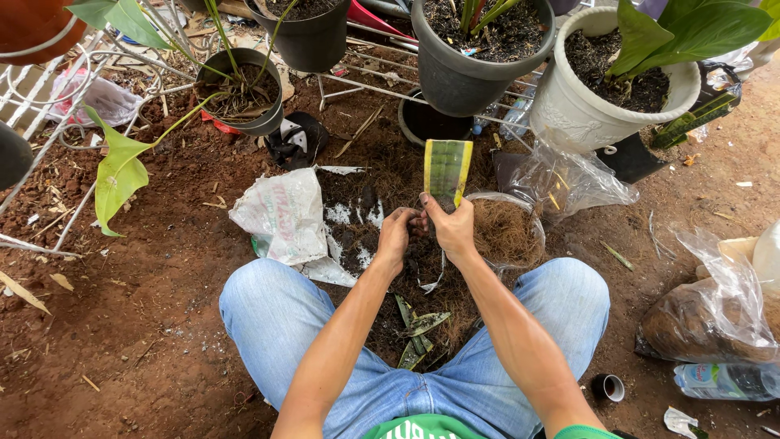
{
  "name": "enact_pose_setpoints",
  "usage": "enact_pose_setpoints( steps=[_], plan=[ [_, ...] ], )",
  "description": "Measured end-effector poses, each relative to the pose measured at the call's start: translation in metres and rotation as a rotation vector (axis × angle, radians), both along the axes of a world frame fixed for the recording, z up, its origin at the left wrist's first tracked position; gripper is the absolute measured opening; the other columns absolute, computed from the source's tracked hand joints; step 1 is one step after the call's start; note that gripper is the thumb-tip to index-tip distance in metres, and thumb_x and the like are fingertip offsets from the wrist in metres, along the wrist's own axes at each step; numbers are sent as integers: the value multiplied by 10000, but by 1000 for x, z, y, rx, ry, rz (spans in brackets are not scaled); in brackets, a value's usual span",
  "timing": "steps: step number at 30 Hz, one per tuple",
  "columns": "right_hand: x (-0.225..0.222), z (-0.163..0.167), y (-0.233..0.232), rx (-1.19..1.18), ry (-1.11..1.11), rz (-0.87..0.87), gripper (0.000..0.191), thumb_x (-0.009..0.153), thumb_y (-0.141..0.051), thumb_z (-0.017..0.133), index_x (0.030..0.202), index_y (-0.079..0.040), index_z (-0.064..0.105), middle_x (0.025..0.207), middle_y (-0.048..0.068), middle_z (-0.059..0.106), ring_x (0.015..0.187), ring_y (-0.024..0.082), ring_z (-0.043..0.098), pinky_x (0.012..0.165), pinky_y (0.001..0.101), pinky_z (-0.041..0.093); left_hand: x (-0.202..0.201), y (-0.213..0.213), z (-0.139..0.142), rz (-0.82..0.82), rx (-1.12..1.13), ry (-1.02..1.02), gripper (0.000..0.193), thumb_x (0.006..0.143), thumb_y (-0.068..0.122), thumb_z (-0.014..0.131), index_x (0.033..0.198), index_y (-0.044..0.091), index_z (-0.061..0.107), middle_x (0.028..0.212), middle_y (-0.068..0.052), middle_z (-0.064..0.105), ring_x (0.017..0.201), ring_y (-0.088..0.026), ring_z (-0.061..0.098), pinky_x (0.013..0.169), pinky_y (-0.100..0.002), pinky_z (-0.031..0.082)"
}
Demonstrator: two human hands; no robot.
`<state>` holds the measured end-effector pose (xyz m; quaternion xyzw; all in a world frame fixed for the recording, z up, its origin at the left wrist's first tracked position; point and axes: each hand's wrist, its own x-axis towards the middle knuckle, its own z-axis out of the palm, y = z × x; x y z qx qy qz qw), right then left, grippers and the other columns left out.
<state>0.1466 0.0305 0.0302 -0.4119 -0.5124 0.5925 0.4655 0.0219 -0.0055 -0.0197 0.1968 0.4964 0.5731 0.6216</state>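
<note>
Knees flank soil heap [406, 268]; right hand [452, 229] pinches stiff, light leaf cutting [447, 169] at base; left hand [396, 236] closed, gripping soil beside it.

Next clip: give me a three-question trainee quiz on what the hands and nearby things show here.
1. True or false: the right hand holds the cut leaf piece upright.
2. What is the left hand doing: A) gripping a pot, B) pressing into the dark soil, C) holding a bottle?
3. Fill in: the white pot stands to the person's ____.

Key: 1 true; 2 B; 3 right.
</note>
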Motion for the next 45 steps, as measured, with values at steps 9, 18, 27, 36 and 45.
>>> enact_pose_setpoints(
  steps=[9, 18, 27, 36, 45],
  plan=[
    [-2, -9, 2, 105, 47, 81, 274, 933, -163, 770, 1137, 16, 729, 995, 89, 769, 831, 118, 711, 749, 288, 609, 1, 1, -10, -14, -94, 121, 302, 1074, 265, 388, 1006, 82, 617, 843, -11, 529, 754, -116, 482, 733, -317, 438],
    [-5, 0, 1, -4, 204, 75, 309, 923, -209, 726, 1146, 5, 708, 1095, 82, 772, 745, 113, 693, 646, 310, 631, 0, 1, -8, 0, -55, 128, 299, 1068, 247, 399, 1040, 53, 624, 875, -18, 551, 784, -115, 497, 764, -315, 445],
    [-1, -23, 5, 18, 116, 37, 272, 961, -241, 742, 1037, 20, 741, 891, 63, 740, 728, 101, 652, 622, 287, 553, 1, 3, -16, -1, -52, 51, 287, 1064, 244, 394, 1026, 63, 614, 836, -18, 560, 760, -121, 518, 764, -311, 472],
    [-3, -23, 2, 124, 104, 129, 260, 987, -258, 708, 1053, -9, 743, 956, 67, 774, 865, 150, 720, 813, 331, 602, 1, 1, -13, 22, -59, 84, 444, 1101, 414, 382, 1152, 40, 616, 1068, -113, 546, 984, -224, 513, 923, -456, 454],
    [-17, -27, -14, 466, -566, 21, 229, 961, -247, 638, 1011, -51, 745, 916, 84, 651, 1009, 239, 538, 909, 434, 466, -3, -8, 5, -14, -88, 36, 720, 946, 643, 115, 1534, 272, 300, 1622, -97, 288, 1529, -286, 162, 1205, -652, 128]
  ],
)
